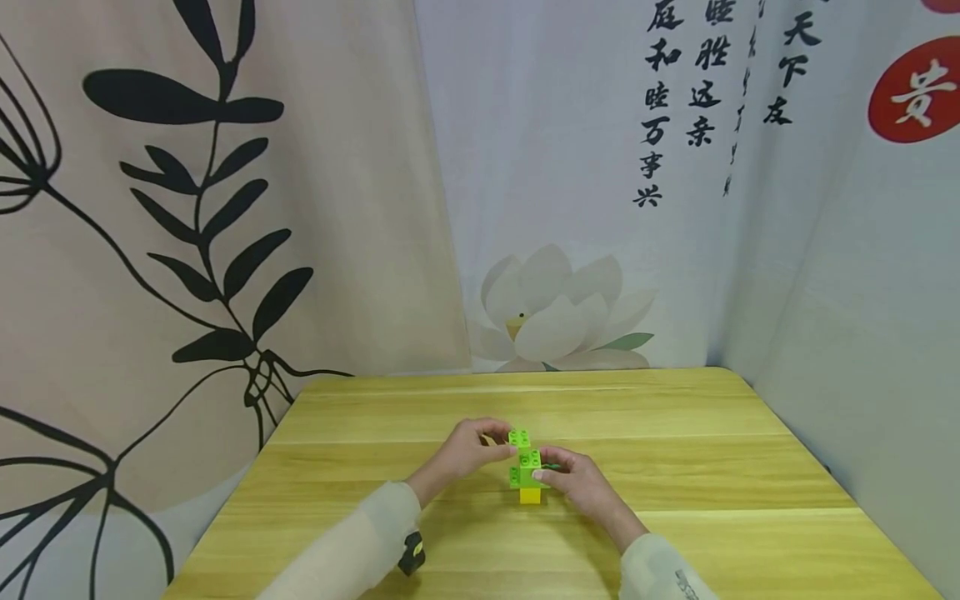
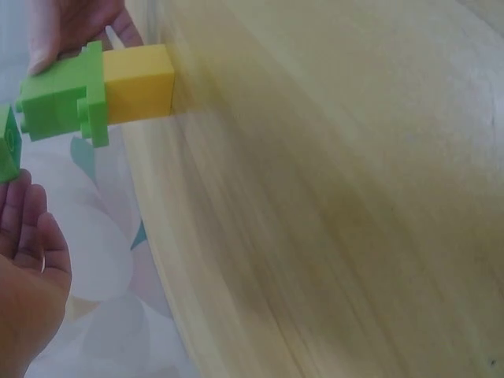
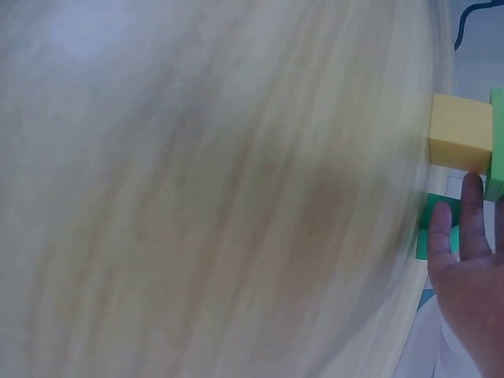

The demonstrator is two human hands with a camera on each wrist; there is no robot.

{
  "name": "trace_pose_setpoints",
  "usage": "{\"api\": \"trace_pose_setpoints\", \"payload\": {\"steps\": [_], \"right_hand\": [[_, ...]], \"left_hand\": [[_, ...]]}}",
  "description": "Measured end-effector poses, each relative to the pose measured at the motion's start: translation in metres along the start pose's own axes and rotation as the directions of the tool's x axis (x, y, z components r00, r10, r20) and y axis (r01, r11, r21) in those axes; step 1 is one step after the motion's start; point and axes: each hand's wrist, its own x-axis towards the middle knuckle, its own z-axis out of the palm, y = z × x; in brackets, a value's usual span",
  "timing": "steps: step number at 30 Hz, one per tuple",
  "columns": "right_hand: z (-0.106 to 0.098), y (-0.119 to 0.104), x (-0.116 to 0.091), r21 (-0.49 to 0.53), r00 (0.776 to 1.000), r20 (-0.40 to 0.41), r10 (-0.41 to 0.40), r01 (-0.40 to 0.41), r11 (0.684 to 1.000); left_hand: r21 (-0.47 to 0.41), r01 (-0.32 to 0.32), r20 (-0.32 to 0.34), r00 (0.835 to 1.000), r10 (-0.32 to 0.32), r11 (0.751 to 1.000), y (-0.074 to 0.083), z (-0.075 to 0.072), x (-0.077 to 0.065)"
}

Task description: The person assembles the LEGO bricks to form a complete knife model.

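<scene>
In the head view, my left hand (image 1: 467,452) pinches a small bright green toy brick (image 1: 519,437) between thumb and fingers, above and slightly left of a brick stack. That stack has a yellow brick (image 1: 530,496) at the bottom, a wider green brick (image 2: 97,94) on it and a green brick (image 1: 531,468) on top. My right hand (image 1: 581,483) grips the upper part of the stack from the right. In the left wrist view, the held green brick (image 2: 9,146) is apart from the studs of the stack's top.
A darker green brick (image 3: 439,228) stands on the table behind my right fingers. The wooden table (image 1: 315,517) reaches back to a printed curtain (image 1: 375,208). A small black device (image 1: 412,554) sits at my left sleeve.
</scene>
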Motion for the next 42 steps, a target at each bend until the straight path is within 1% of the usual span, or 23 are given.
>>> {"api": "trace_pose_setpoints", "payload": {"steps": [11, 18, 22, 25, 30, 35, 42], "right_hand": [[-0.003, -0.001, -0.001, 0.009, 0.999, 0.038, -0.007, 0.007, 1.000], [-0.001, -0.001, -0.002, -0.009, 0.999, 0.037, -0.025, 0.025, 1.000], [-0.001, -0.002, -0.002, -0.020, 0.999, 0.031, -0.024, 0.024, 1.000], [-0.001, -0.002, -0.002, -0.019, 1.000, 0.022, -0.005, 0.005, 1.000], [-0.001, -0.003, -0.002, -0.014, 1.000, 0.013, 0.008, -0.008, 1.000], [-0.001, -0.002, -0.002, -0.009, 1.000, 0.011, -0.001, 0.001, 1.000], [0.000, -0.003, -0.003, 0.006, 1.000, 0.010, -0.011, 0.011, 1.000]], "left_hand": [[0.011, 0.003, 0.035, 0.999, -0.003, 1.000, 0.000, 0.010, -0.001], [0.032, 0.018, 0.052, 0.998, -0.020, 0.999, 0.002, 0.011, -0.002], [0.039, 0.024, 0.042, 0.999, -0.026, 0.999, 0.004, 0.013, -0.004], [0.036, 0.020, 0.034, 0.999, -0.021, 0.999, 0.004, 0.015, -0.004], [0.010, 0.020, 0.025, 0.999, -0.020, 1.000, 0.001, 0.019, -0.005], [-0.018, 0.027, 0.008, 1.000, -0.027, 0.999, -0.002, 0.021, -0.005], [-0.032, 0.013, -0.002, 1.000, -0.014, 0.999, -0.004, 0.024, -0.003]]}}
